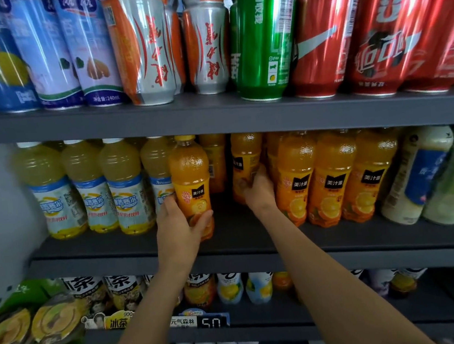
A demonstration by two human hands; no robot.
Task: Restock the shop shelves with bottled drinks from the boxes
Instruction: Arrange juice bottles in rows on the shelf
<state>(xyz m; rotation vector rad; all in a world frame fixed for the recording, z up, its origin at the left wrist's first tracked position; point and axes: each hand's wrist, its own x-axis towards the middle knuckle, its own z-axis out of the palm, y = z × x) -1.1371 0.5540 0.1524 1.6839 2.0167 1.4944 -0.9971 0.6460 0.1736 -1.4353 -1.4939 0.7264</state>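
My left hand (179, 226) grips an orange juice bottle (190, 176) with a yellow cap, standing at the front of the middle shelf (131, 242). My right hand (259, 189) reaches deeper into the shelf and holds a second orange juice bottle (244, 158) set further back. To its right stands a row of three matching orange juice bottles (332, 176). Between the two held bottles is a dark gap with another orange bottle (214, 156) behind.
Pale yellow juice bottles (90, 188) stand left of my left hand, white and green bottles (432, 175) at the far right. Cans (261, 41) fill the shelf above. The lower shelf (267, 321) holds tea and lemon drinks, with a price tag reading 50.
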